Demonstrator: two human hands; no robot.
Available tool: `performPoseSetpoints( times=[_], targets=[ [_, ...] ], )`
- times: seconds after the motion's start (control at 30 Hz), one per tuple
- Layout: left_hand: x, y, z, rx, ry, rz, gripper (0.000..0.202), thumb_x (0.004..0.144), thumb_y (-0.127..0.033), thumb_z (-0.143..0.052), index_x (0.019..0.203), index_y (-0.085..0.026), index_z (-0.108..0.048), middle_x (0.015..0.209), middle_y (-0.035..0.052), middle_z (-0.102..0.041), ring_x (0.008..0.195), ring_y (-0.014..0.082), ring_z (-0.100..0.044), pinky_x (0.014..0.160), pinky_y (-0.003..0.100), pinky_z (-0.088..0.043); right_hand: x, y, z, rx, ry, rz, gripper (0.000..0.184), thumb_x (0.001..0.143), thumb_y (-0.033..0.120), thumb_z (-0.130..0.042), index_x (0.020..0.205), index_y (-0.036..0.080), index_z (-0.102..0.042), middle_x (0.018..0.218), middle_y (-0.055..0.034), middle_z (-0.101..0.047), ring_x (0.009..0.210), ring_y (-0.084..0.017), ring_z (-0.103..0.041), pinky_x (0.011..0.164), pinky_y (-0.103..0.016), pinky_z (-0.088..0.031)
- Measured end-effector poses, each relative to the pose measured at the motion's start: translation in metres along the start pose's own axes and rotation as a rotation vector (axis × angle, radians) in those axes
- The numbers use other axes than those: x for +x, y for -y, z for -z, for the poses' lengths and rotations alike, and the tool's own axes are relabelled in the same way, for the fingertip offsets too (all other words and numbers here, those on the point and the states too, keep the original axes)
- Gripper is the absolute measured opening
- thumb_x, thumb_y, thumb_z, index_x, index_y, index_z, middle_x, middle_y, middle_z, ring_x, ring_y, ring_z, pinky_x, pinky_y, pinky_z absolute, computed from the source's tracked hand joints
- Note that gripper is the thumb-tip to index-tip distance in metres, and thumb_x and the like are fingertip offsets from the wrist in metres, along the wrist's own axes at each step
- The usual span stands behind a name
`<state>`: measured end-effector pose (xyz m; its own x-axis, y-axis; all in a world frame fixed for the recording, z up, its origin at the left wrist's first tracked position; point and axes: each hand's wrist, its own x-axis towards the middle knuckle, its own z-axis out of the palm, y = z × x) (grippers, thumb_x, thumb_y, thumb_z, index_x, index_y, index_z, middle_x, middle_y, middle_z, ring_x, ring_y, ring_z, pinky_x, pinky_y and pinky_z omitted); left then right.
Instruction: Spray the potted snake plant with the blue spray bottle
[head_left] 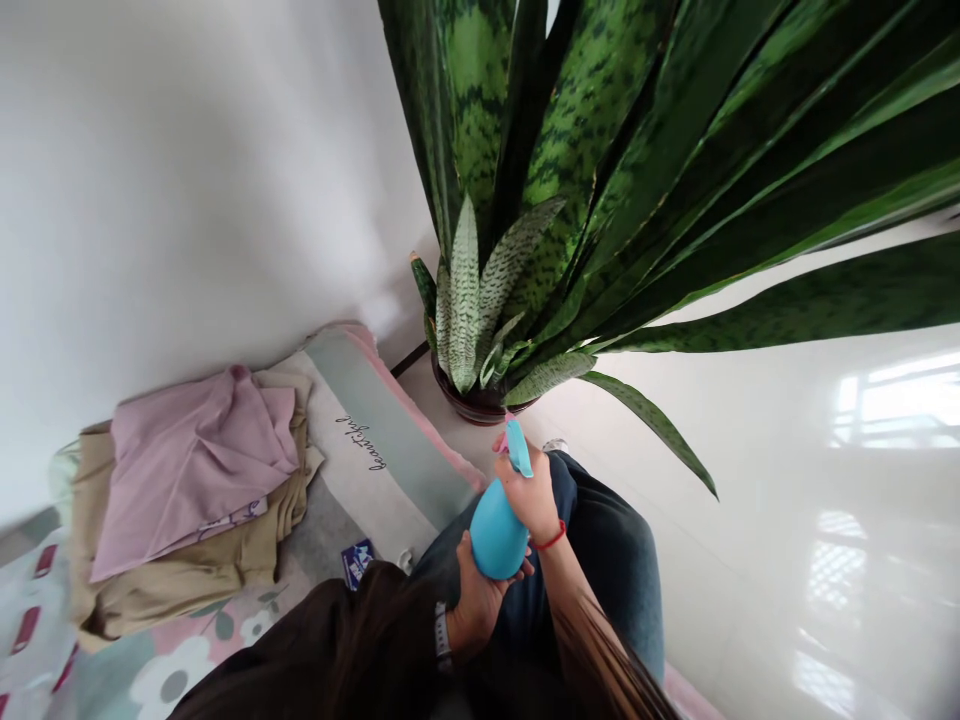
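Observation:
A blue spray bottle (498,532) with a pink trigger and nozzle is held in front of my knees, tilted toward the plant. My right hand (531,492) wraps round its neck just under the light-blue head, fingers at the trigger. Cupped beneath the bottle's round base is my left hand (480,592), supporting it from below. Just ahead of the nozzle stands a large potted snake plant (592,180) with mottled green leaves. Smaller pale leaves (465,290) rise from the front of its dark reddish-brown pot (476,408).
Folded clothes (199,470), mauve over khaki, lie to the left on a floral mat (397,420) edged in pink. A small dark-blue packet (358,562) rests near my left leg. White wall (187,200) borders the left; glossy tiled floor (787,480) extends right.

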<state>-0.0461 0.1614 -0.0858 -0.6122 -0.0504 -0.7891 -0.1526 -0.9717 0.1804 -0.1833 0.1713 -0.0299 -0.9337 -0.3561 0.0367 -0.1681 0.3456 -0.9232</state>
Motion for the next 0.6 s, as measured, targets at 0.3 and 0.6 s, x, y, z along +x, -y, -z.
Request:
performPoseSetpoints(
  times=[0.3,0.6],
  targets=[
    [0.0,-0.017,-0.007,-0.244,-0.15,0.002,0.072,0.1,-0.052,-0.021,0.068,-0.009,-0.068,0.066,0.0128,-0.064,0.058,0.0224,-0.061,0.06,0.034,-0.046,0.006,0.017,-0.021,-0.067,0.098,0.083,0.015,0.079,0.018,-0.048,0.088,0.019,-0.06,0.082,-0.0042,-0.065,0.079,-0.019,-0.063,0.079,-0.033,-0.052],
    [0.004,-0.081,0.014,-0.165,-0.182,-0.052,0.052,0.097,-0.051,-0.03,0.093,-0.007,-0.058,0.074,0.0157,-0.065,0.067,0.0277,-0.065,0.059,0.033,-0.046,0.026,0.021,-0.071,-0.117,0.333,0.157,0.035,0.081,0.022,-0.058,0.116,0.017,-0.055,0.106,-0.0106,-0.063,0.105,-0.025,-0.061,0.095,-0.042,-0.05]
  ],
)
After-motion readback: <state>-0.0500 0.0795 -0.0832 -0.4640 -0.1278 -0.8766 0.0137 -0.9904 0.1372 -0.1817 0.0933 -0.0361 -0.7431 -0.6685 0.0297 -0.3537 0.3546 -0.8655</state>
